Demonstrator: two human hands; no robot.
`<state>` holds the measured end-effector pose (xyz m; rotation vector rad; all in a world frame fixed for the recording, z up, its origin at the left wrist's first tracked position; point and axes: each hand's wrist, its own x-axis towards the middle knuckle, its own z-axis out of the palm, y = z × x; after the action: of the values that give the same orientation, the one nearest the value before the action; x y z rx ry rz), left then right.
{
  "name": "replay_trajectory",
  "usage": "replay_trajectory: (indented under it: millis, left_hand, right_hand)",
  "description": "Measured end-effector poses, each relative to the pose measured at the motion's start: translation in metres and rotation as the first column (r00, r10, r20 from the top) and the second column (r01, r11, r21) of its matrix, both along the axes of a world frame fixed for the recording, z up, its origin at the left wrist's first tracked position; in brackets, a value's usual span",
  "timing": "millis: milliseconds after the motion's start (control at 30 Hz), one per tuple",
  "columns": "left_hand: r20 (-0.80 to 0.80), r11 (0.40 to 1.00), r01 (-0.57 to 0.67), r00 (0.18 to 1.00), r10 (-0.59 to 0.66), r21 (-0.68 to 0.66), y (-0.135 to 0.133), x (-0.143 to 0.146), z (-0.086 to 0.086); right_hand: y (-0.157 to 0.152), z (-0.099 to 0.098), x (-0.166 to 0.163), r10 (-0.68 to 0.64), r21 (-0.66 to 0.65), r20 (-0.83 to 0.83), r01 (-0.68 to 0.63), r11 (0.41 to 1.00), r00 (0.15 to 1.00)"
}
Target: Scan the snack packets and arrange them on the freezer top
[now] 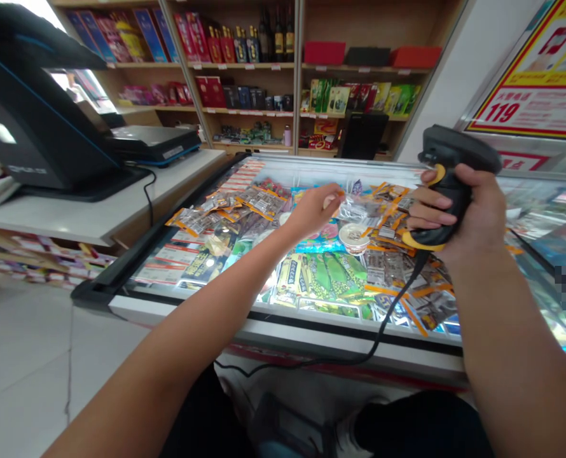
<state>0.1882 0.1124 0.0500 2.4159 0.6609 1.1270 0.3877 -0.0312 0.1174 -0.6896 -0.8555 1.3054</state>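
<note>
My right hand [474, 216] is wrapped around the grip of a black and yellow barcode scanner [457, 184], raised above the right part of a glass-topped freezer [273, 322]. From the scanner's base a black cable [381, 334] hangs over the front edge. My left hand [318, 207] reaches across the middle of the glass, its fingers pinched on the orange edge of a clear snack packet [357, 207]. Orange-edged snack packets [395, 267] are heaped on the right, near the scanner. Another pile of snack packets [245, 203] lies left of my left hand.
Left of the freezer, a black scale and register machine [168, 141] stands on a white counter [121, 216]. Shelves [249, 65] with bottles and boxes line the back. Ice creams in green wrappers [331, 273] show under the glass. A price sign [526, 111] is at upper right.
</note>
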Motion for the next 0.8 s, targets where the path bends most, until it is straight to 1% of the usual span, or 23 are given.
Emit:
replay_trajectory:
  millis: [67, 133, 200, 267, 333, 433, 500, 533, 600, 700, 767, 800]
  left_hand:
    - [0.099, 0.986, -0.096, 0.989, 0.11, -0.135, 0.011, -0.008, 0.004]
    - [0.159, 0.948, -0.177, 0.962, 0.223, -0.263, 0.024, -0.016, 0.007]
    - [0.204, 0.906, -0.227, 0.928, 0.313, -0.357, 0.037, -0.023, 0.008]
    - [0.221, 0.875, -0.256, 0.903, 0.368, -0.411, 0.046, -0.031, 0.008]
    - [0.204, 0.877, -0.264, 0.908, 0.367, -0.402, 0.051, -0.037, 0.008]
    - [0.156, 0.932, -0.25, 0.942, 0.297, -0.262, 0.05, -0.04, 0.005]
    - [0.125, 0.953, -0.234, 0.958, 0.26, -0.192, 0.048, -0.038, 0.001]
    - [0.107, 0.953, -0.23, 0.961, 0.254, -0.198, 0.048, -0.037, -0.001]
    - [0.065, 0.934, -0.223, 0.966, 0.25, -0.281, 0.047, -0.033, -0.005]
    - [0.029, 0.893, -0.213, 0.969, 0.244, -0.396, 0.047, -0.03, -0.007]
    - [0.031, 0.889, -0.207, 0.97, 0.24, -0.409, 0.045, -0.029, -0.005]
    - [0.035, 0.891, -0.203, 0.971, 0.237, -0.406, 0.045, -0.029, -0.005]
  right_hand:
    - [-0.002, -0.001, -0.004, 0.022, -0.016, 0.103, -0.021, 1.0, 0.994]
    - [-0.002, -0.006, -0.007, 0.055, -0.097, 0.23, -0.034, 0.995, 0.972]
    - [-0.001, -0.013, -0.009, 0.102, -0.206, 0.361, -0.028, 0.978, 0.927]
    - [0.0, -0.021, -0.013, 0.152, -0.275, 0.471, -0.019, 0.961, 0.869]
    - [0.0, -0.025, -0.017, 0.192, -0.269, 0.563, -0.041, 0.962, 0.803]
    - [-0.001, -0.026, -0.023, 0.194, -0.199, 0.669, -0.079, 0.977, 0.718]
    - [-0.002, -0.026, -0.025, 0.184, -0.175, 0.701, -0.084, 0.981, 0.689]
    - [-0.002, -0.026, -0.026, 0.177, -0.172, 0.706, -0.077, 0.982, 0.686]
    - [-0.002, -0.026, -0.026, 0.177, -0.176, 0.723, -0.07, 0.982, 0.668]
    - [0.0, -0.028, -0.025, 0.222, -0.197, 0.776, -0.108, 0.974, 0.59]
    - [0.0, -0.029, -0.025, 0.25, -0.205, 0.806, -0.144, 0.968, 0.536]
    - [0.0, -0.029, -0.026, 0.253, -0.206, 0.814, -0.149, 0.967, 0.523]
